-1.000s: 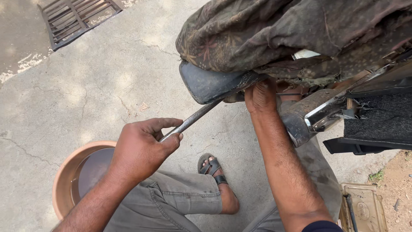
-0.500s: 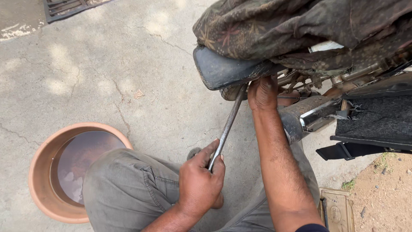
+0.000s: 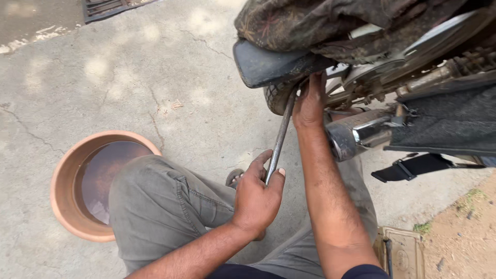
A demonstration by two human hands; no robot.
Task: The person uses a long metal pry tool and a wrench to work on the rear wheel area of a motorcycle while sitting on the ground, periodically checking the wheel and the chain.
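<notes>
My left hand (image 3: 258, 195) grips the lower end of a long metal rod (image 3: 281, 133). The rod runs up and slightly right to the rear tyre (image 3: 276, 97) of a motorcycle, under a black mudguard (image 3: 263, 64). My right hand (image 3: 310, 106) reaches up beside the rod's top end and presses against the wheel; what its fingers hold is hidden. A dirty patterned cloth (image 3: 310, 23) drapes over the back of the motorcycle. My grey-trousered knee (image 3: 155, 196) is bent below the hands.
A terracotta basin (image 3: 62, 186) of water sits on the cracked concrete at the left. The chrome exhaust pipe (image 3: 356, 135) juts out right of my right forearm. A black strap (image 3: 413, 166) hangs nearby. A small rusty tin box (image 3: 405, 253) lies at lower right by bare soil.
My left hand swung the rod's lower end down and toward me, from nearly level to nearly upright. The view shifted, bringing the basin and knee further in.
</notes>
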